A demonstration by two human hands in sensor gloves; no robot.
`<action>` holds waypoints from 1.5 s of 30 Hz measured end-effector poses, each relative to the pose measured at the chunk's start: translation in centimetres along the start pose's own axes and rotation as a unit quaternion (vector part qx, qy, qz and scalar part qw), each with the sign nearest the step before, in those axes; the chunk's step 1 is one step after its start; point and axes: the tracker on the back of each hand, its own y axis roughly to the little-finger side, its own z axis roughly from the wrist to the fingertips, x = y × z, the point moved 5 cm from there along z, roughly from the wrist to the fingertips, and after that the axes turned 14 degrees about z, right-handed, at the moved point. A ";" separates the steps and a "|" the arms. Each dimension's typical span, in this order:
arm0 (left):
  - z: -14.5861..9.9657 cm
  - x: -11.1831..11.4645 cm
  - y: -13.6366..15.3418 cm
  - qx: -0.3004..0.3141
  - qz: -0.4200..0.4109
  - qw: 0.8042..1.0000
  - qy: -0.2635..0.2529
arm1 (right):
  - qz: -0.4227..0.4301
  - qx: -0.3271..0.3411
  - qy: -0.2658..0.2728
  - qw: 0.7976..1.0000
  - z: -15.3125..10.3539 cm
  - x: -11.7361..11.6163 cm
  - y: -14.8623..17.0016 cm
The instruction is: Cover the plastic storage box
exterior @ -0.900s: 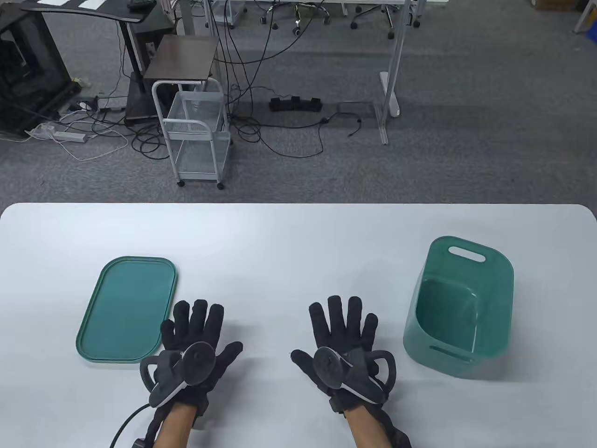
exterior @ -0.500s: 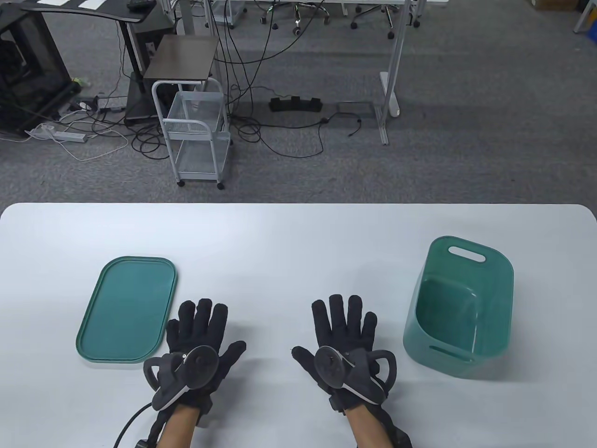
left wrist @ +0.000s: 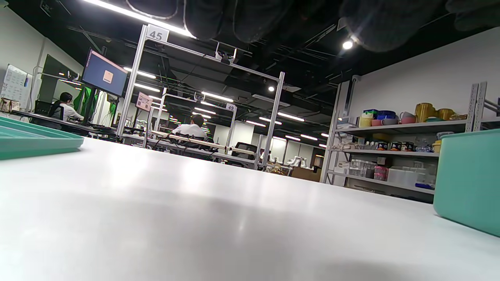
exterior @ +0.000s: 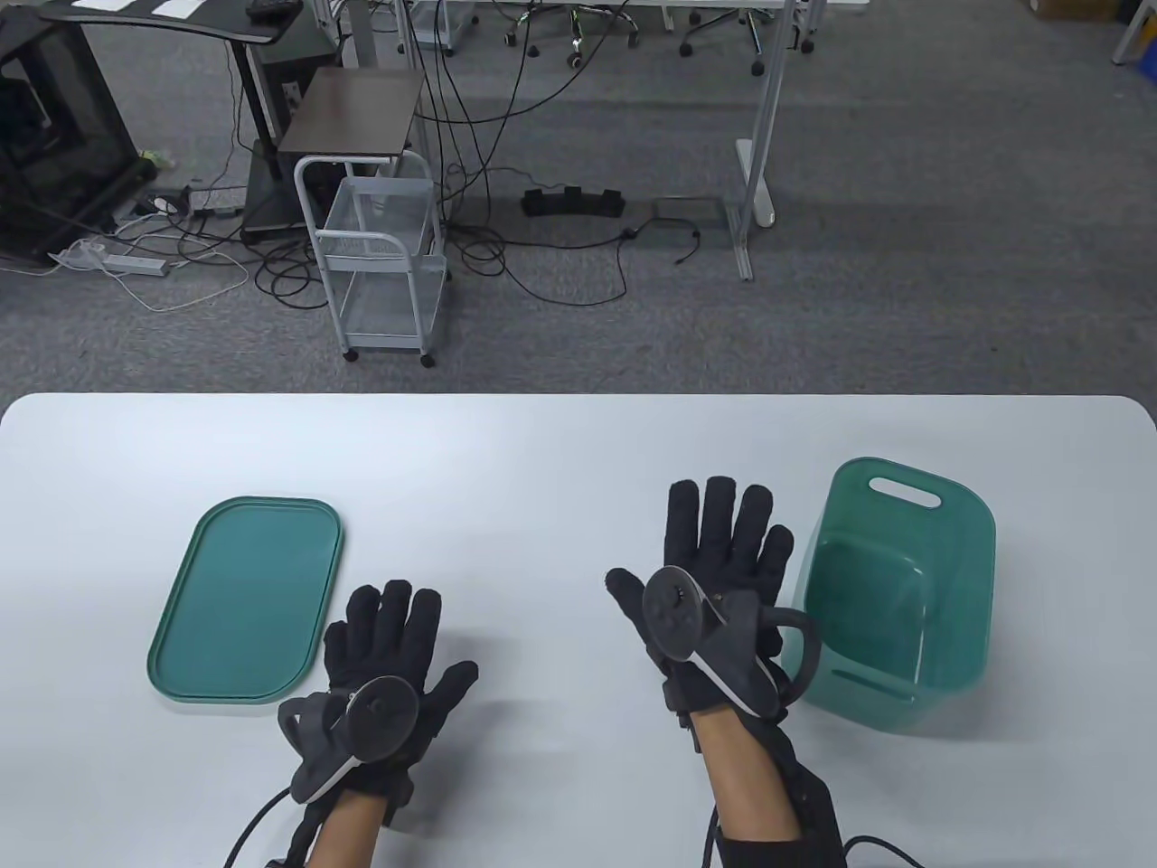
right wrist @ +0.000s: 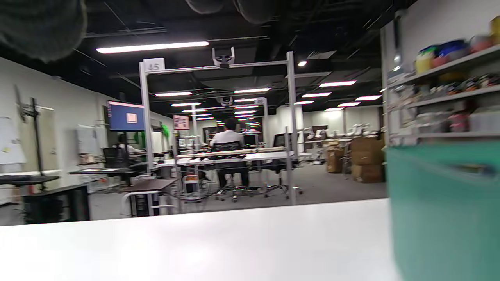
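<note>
A green plastic storage box (exterior: 890, 592) stands open on the right of the white table (exterior: 542, 461); it also shows in the right wrist view (right wrist: 441, 210) and the left wrist view (left wrist: 468, 179). Its flat green lid (exterior: 246, 597) lies on the left, seen too at the left wrist view's edge (left wrist: 35, 138). My left hand (exterior: 389, 651) rests flat on the table with fingers spread, just right of the lid, holding nothing. My right hand (exterior: 714, 561) is raised above the table with fingers spread, close to the box's left side, holding nothing.
The table's far edge (exterior: 578, 396) runs across the middle of the table view. Beyond it on the floor stand a white wire cart (exterior: 384, 262), cables and desk legs. A cable (exterior: 249, 814) trails from my left wrist.
My right hand has lifted off the table and moved forward and right, toward the box. My left hand has stayed in place. Lid and box have not moved.
</note>
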 end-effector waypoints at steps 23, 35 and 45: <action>-0.1 0.3 0.7 -0.012 -0.028 1.000 0.008 | -0.091 -0.184 -0.086 0.975 -0.1 -7.3 10.2; -0.2 0.6 1.6 -0.026 -0.045 0.999 0.008 | -0.152 -0.188 0.069 0.968 -0.6 -5.7 10.7; -0.3 0.2 2.7 -0.046 -0.040 0.998 -0.009 | -0.090 0.018 0.143 0.985 -1.6 -0.1 3.2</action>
